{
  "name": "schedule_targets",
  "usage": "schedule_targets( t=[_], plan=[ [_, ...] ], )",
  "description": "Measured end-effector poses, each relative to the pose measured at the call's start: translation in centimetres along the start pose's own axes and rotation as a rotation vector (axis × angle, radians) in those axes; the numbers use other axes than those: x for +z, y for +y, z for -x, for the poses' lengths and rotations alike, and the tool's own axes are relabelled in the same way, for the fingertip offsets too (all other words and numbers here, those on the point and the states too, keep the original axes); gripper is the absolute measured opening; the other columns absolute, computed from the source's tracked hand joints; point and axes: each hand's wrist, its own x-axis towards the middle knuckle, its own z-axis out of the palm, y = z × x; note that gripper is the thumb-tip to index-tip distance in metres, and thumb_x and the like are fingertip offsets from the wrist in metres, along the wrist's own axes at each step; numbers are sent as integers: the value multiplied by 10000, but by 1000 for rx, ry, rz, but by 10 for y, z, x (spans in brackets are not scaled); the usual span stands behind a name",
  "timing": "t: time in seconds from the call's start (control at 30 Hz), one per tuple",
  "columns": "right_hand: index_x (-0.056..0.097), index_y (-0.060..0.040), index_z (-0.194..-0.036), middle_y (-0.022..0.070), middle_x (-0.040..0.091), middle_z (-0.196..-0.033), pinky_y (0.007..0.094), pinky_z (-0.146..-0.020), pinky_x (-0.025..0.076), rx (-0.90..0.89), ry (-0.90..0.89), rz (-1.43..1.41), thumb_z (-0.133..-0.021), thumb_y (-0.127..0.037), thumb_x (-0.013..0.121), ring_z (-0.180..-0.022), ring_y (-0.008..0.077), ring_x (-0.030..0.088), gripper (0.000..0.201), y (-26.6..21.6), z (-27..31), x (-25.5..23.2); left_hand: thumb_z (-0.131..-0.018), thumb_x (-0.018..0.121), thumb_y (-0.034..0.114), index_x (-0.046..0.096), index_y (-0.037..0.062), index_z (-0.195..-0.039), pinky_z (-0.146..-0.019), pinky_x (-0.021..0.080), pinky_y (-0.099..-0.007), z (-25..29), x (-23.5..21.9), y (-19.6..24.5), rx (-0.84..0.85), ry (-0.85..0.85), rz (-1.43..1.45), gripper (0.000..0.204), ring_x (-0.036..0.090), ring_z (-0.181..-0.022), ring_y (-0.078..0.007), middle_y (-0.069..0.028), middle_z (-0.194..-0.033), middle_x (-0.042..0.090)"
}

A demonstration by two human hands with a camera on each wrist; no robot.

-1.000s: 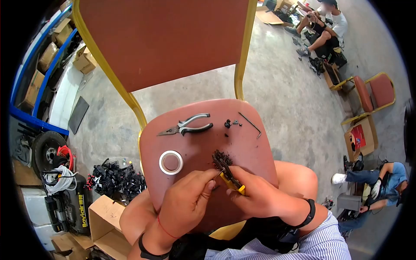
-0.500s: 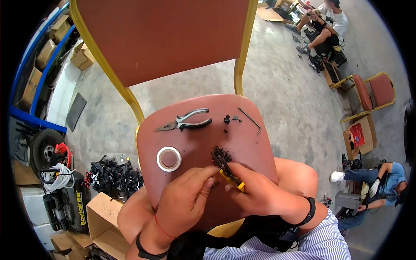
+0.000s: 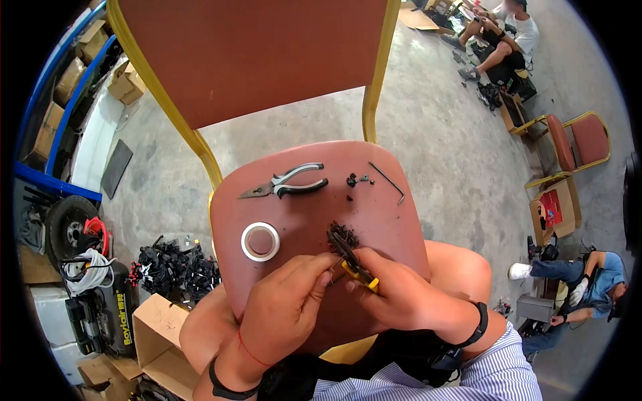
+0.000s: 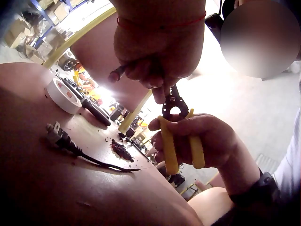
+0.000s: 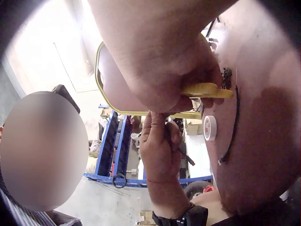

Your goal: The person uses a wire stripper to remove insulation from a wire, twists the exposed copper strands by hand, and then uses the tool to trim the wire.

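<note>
My right hand (image 3: 408,297) grips wire strippers (image 4: 170,151) by their yellow handles, which are spread apart in the left wrist view. Close against the tool's dark head, my left hand (image 3: 284,294) pinches a thin cable; a dark length with a reddish tip (image 5: 190,160) sticks out of that hand. Most of the cable is hidden by the fingers. Just beyond the tool lies a heap of small dark scraps (image 3: 346,234) on the chair seat (image 3: 307,220). A short black cable with a connector (image 4: 61,139) lies on the seat below the hands.
Farther up the seat are grey-black pliers (image 3: 299,188), a white tape roll (image 3: 245,243), small black pieces (image 3: 352,179) and a hex key (image 3: 388,182). The chair's backrest (image 3: 261,60) rises beyond. A carton (image 3: 157,321) and piled black cables (image 3: 177,267) stand left. Two people sit at right.
The seat and the things on it sit slightly higher in the head view. Both hands keep nearly the same place and hold, with the strippers shifting only slightly.
</note>
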Motion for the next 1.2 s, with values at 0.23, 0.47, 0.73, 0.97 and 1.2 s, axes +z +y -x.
schedule_targets(
  t=[0.23, 0.47, 0.73, 0.97, 1.2],
  plan=[
    [490, -19, -1174, 277, 657, -1009, 527, -792, 484, 20, -20, 24, -999, -156, 616, -992, 499, 625, 255, 1, 0, -1, -1014, 620, 46, 690, -24, -1158, -777, 547, -342, 0, 2, 3, -25, 16, 16, 175, 713, -879, -293, -167, -971, 716],
    [490, -17, -1179, 272, 661, -1010, 526, -797, 490, -18, -26, 11, -1002, -164, 618, -987, 491, 632, 263, 1, 0, -2, -1012, 611, 69, 679, 15, -1169, -754, 567, -388, 0, -1, 2, -3, 3, 6, 179, 710, -901, -351, -161, -1022, 718],
    [574, -23, -1031, 248, 643, -824, 506, -699, 485, 47, -15, 28, -956, -223, 708, -838, 490, 632, 253, -1, -1, -3, -1001, 614, 39, 684, 14, -1153, -753, 565, -380, 0, -1, 3, 28, 14, -2, 169, 710, -899, -345, -154, -1017, 719],
    [608, -9, -971, 248, 671, -843, 497, -680, 488, 27, 102, 14, -948, -251, 731, -825, 485, 637, 273, 5, -8, 4, -991, 629, 46, 688, 18, -1138, -715, 558, -391, -1, 0, 2, 19, 15, -24, 161, 699, -829, -350, -159, -962, 707],
    [618, -5, -999, 250, 682, -870, 496, -699, 502, 34, 120, 34, -961, -262, 728, -847, 482, 648, 282, 4, -8, 6, -988, 632, 47, 707, 15, -1075, -662, 530, -373, 6, -4, 12, -99, 18, 55, 119, 682, -753, -333, -160, -880, 696]
  ],
)
